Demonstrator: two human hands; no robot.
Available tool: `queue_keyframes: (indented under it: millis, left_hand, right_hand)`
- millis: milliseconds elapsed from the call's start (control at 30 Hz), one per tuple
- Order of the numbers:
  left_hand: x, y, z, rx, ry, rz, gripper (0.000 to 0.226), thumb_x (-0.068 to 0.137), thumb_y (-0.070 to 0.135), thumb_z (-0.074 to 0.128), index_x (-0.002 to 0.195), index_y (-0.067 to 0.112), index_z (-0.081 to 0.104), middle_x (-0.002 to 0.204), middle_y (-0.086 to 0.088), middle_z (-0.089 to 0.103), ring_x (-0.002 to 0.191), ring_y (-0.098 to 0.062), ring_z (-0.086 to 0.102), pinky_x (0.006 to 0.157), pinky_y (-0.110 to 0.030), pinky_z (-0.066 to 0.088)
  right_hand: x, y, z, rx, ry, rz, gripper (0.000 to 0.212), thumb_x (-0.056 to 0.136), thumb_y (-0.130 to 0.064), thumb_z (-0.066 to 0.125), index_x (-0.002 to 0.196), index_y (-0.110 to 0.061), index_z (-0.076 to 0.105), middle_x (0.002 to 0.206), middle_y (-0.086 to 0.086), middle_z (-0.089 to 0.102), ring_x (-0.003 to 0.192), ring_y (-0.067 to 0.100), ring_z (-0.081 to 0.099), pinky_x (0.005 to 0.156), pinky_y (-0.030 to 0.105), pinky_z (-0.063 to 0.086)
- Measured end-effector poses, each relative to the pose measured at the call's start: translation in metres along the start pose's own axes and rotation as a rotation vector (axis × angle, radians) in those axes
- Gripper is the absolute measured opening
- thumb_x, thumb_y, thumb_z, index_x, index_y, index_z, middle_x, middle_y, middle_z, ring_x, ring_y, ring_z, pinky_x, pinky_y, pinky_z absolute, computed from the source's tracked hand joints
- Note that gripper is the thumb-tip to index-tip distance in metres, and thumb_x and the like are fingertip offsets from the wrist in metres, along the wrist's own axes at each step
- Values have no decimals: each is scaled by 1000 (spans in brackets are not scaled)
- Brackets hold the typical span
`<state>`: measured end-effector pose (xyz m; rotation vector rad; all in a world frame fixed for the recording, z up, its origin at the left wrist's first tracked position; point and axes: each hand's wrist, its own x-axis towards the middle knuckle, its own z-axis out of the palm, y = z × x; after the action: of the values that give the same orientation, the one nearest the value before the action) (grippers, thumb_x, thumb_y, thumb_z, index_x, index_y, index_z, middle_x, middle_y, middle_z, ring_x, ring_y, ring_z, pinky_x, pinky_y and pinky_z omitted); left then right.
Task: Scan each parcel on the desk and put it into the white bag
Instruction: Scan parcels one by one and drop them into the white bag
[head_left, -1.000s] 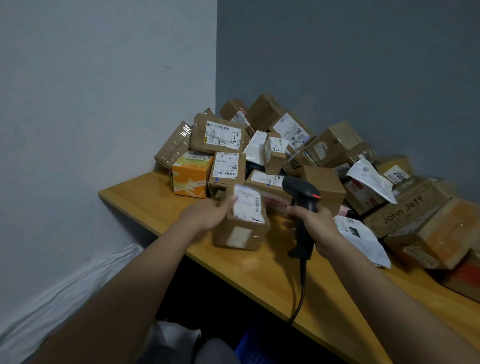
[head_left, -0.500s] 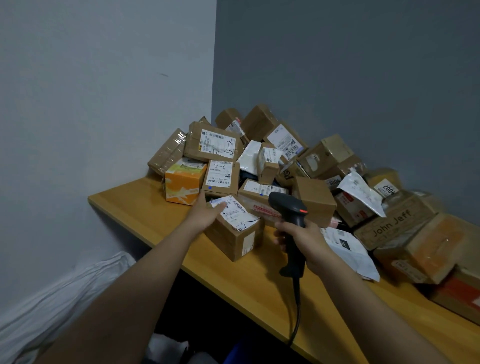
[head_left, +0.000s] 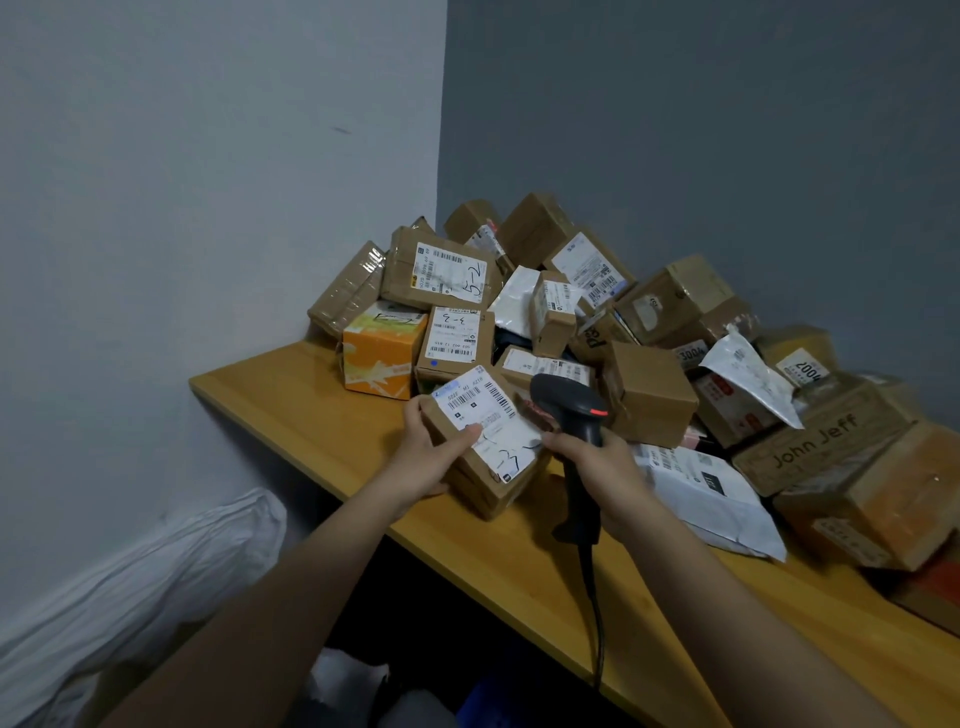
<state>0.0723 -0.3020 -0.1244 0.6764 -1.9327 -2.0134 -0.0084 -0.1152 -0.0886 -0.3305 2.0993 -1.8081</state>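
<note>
Left hand grips box label-up near desk front edge; right hand grips scanner, aiming at barcode.

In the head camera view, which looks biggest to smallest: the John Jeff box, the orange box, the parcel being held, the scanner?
1. John Jeff box
2. held parcel and orange box: look alike, and the parcel is nearer, so unranked
3. scanner, slimmest

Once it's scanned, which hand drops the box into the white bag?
Left. The left hand already grips the labelled brown cardboard box, and the white bag lies on its side. The right hand holds the black barcode scanner.
</note>
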Motion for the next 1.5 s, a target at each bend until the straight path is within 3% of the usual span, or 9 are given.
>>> queue_keyframes:
  millis: [200,267,333,433,567,733,867,1033,1500]
  left_hand:
    - [-5,-2,0,-173,103,5,101,73,24,83,143,36,11,132,0,51,120,-26,54,103,-50,44]
    - [-6,0,-1,-225,77,-27,88,75,18,82,141,24,24,134,-2,54,119,-26,56,105,-52,42]
    - [-10,3,-1,-210,5,-50,72,75,15,81,130,30,36,135,-1,56,117,-27,58,101,-58,44]
    - [-17,8,-2,-154,5,-6,90,74,16,82,142,39,27,137,3,52,117,-27,58,96,-59,47]
    - [-25,23,-8,-80,64,103,96,78,13,78,149,35,17,140,3,46,125,-26,49,98,-50,48]
    - [-29,32,-20,83,75,180,105,79,12,78,154,29,8,147,-3,41,119,-14,45,91,-29,45]
    - [-35,34,-24,106,61,157,114,71,14,84,154,36,9,147,-7,42,129,-24,47,103,-46,46]
    - [-39,36,-21,113,50,182,111,74,11,81,155,32,8,154,-4,32,137,-22,36,107,-47,42]
    - [-39,33,-15,71,47,168,108,74,9,81,154,32,11,144,-7,44,127,-20,44,105,-47,44]
  right_hand:
    - [-7,-4,1,29,12,-4,23,78,-22,79,94,-16,65,107,16,66,106,35,60,99,46,49]
    - [-10,-5,1,30,-13,-2,21,79,-20,78,94,-16,64,105,15,65,107,36,59,98,45,48]
    - [-12,-7,1,26,-45,-1,21,80,-19,77,95,-16,63,105,12,65,107,34,60,98,46,47]
    - [-16,-10,3,32,-65,-23,23,79,-18,78,97,-18,63,106,11,66,106,31,61,101,51,47]
    - [-24,-14,-3,-44,-6,-110,20,82,-27,77,94,-24,61,102,8,64,96,28,64,94,54,52]
    - [-42,-21,-16,-101,-17,-231,21,88,-24,71,102,-15,57,76,11,61,60,24,58,68,47,56]
    - [-56,-22,-17,-154,14,-313,12,88,-18,69,92,-18,57,70,9,58,62,23,56,68,50,56]
    - [-74,-19,-12,-323,-26,-336,16,88,-26,69,82,-14,59,62,4,59,52,15,57,56,33,49]
    - [-90,-17,-1,-371,-23,-342,27,90,-29,67,92,-3,60,62,9,57,48,12,59,59,36,52]
